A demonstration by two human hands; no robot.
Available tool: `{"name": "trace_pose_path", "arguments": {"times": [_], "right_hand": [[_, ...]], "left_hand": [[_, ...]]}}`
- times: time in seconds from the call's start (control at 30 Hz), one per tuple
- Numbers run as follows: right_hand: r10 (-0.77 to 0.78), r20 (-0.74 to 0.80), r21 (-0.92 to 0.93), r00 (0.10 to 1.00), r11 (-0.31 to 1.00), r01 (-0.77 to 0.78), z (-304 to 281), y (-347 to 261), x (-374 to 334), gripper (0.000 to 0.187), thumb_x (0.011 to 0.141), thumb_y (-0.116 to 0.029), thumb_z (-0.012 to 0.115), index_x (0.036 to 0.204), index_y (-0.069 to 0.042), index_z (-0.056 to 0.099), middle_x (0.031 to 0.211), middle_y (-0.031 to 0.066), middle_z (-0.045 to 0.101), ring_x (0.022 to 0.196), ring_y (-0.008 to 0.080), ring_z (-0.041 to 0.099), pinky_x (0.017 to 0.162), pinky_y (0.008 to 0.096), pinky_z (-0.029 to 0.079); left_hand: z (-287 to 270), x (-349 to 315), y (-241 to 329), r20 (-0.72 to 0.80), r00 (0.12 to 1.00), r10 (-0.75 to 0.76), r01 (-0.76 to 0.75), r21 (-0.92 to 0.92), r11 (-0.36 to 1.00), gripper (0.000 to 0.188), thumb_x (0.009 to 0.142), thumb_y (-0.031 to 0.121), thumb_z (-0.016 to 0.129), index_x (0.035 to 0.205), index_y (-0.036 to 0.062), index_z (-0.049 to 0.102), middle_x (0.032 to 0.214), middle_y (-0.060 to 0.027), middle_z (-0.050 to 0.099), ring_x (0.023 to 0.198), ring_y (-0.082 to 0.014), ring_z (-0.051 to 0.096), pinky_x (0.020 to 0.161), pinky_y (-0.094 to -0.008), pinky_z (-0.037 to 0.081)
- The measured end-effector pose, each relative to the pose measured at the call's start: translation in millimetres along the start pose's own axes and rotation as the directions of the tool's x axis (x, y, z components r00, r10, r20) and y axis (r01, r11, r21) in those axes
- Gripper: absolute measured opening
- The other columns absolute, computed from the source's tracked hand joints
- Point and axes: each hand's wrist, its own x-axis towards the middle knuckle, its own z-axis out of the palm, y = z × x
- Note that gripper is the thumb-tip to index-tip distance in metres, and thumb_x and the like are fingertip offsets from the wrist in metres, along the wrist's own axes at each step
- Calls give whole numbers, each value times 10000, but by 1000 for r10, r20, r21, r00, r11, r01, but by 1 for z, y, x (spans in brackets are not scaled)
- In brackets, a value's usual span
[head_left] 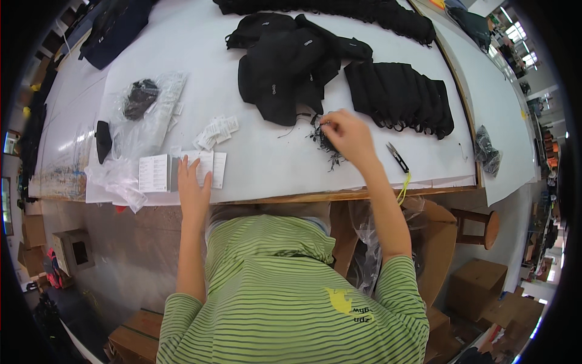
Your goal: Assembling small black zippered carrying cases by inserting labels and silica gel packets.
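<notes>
My left hand (pixel 194 183) lies with its fingers stretched out over a row of white printed cards (pixel 154 174) near the table's front edge. At the middle of the table, my right hand (pixel 350 138) pinches at a small tangle of thin black cords (pixel 323 141); its fingertips are closed and partly hide what they grip. Several small white labels (pixel 216 130) are heaped just beyond the left hand. To the right of the right hand lie black thread snips (pixel 398 158) with a yellow cord. A pile of black fabric pieces (pixel 276 64) sits beyond both hands.
An overlapping row of black fabric pouches (pixel 400 97) lies at the right. Clear plastic bags (pixel 130 176) with a dark bundle (pixel 140 99) are at the left. More black pieces (pixel 339 12) line the far side. Below the table stand an open cardboard box (pixel 438 242) and a wooden stool (pixel 476 227).
</notes>
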Motion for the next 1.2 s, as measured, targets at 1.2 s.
{"name": "trace_pose_path", "arguments": {"times": [1.2], "right_hand": [[274,234,876,933,357,-325,-15,-84,-19,49,873,-61,598,887,-25,568,687,66,598,503,64,477,453,190,343]], "left_hand": [[27,-8,74,113,957,266,-197,-421,886,268,782,10,616,1045,36,573,1035,-108,550,980,-301,523,826,-371,444]]}}
